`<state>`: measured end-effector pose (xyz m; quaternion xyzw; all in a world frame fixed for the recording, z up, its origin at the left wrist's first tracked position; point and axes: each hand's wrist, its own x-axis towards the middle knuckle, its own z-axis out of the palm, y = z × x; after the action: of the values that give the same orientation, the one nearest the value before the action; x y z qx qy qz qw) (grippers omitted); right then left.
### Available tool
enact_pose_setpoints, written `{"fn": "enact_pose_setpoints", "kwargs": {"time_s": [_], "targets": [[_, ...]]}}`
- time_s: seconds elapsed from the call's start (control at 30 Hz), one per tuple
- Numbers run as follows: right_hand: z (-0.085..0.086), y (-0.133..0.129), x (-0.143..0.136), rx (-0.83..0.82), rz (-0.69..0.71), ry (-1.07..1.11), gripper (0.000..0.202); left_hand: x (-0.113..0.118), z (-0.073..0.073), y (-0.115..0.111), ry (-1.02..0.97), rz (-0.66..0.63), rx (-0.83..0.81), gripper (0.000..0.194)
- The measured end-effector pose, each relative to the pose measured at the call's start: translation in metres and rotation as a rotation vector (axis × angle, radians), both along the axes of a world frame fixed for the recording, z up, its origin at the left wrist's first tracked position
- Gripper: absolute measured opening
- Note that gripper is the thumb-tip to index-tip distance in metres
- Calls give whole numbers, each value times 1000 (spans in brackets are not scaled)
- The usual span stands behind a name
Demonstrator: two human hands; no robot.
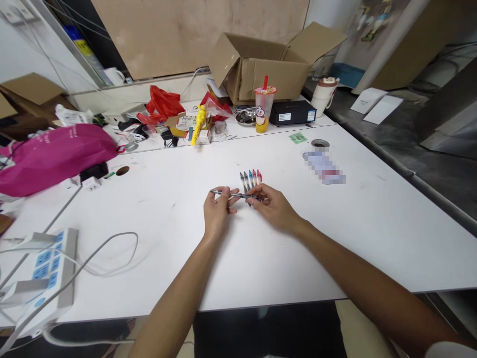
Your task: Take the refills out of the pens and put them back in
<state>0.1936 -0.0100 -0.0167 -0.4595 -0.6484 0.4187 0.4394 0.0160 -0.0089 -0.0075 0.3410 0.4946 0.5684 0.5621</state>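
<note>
Between my two hands, a slim dark pen (235, 194) with a clear barrel lies nearly level above the white table (283, 263). My left hand (219, 209) pinches its left end between thumb and fingers. The right end sits in the fingertips of my right hand (274, 206). Just beyond the hands, several pens lie side by side in a row: dark-tipped ones on the left, a blue pen (251, 175) in the middle and a red pen (260, 176) at the right. My right hand partly covers their lower parts.
A white power strip (55, 273) with plugs and a looping cable occupies the near left, below a magenta bag (59, 151). Along the back stand a drink cup (262, 112), a black box (292, 113) and an open cardboard box (268, 74). A tape roll (319, 143) lies at right.
</note>
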Motion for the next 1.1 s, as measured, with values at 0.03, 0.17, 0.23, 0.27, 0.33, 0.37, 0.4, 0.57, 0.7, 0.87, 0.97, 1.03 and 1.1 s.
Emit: {"fn": "enact_pose_setpoints", "kwargs": {"time_s": [0.03, 0.17, 0.23, 0.27, 0.33, 0.37, 0.4, 0.57, 0.7, 0.87, 0.97, 1.03, 1.1], "targets": [[0, 0, 0, -29, 11, -16, 27, 0, 1, 0, 5, -3, 4, 43], [0, 0, 2, -41, 40, -28, 28, 3, 3, -3, 33, -31, 21, 42], [0, 0, 3, -18, 57, -6, 25, 3, 3, -3, 39, -31, 31, 41], [0, 0, 3, -23, 73, -15, 24, 2, 2, -2, 40, -28, 34, 41], [0, -1, 2, -44, 98, -45, 25, 1, 0, -1, 41, -21, 38, 41], [1, -1, 2, -46, 96, -47, 28, 0, 0, 0, 41, -20, 38, 41], [1, -1, 2, -42, 87, -44, 29, -1, -1, 1, 41, -18, 39, 42], [3, -1, 2, -46, 60, -45, 25, -2, 1, 2, 52, 0, 41, 43], [4, -2, 2, -82, 61, -78, 25, -3, 3, 2, 70, -6, 45, 41], [5, -3, 1, -76, 61, -100, 26, -3, 4, 1, 84, -16, 59, 39], [6, -4, 0, -86, 59, -104, 29, -3, 4, 1, 94, -17, 65, 39], [6, -4, 0, -103, 64, -111, 33, -3, 2, 1, 96, -21, 69, 38], [6, -4, -1, -107, 62, -106, 33, -3, 1, 1, 94, -28, 78, 38]]}}
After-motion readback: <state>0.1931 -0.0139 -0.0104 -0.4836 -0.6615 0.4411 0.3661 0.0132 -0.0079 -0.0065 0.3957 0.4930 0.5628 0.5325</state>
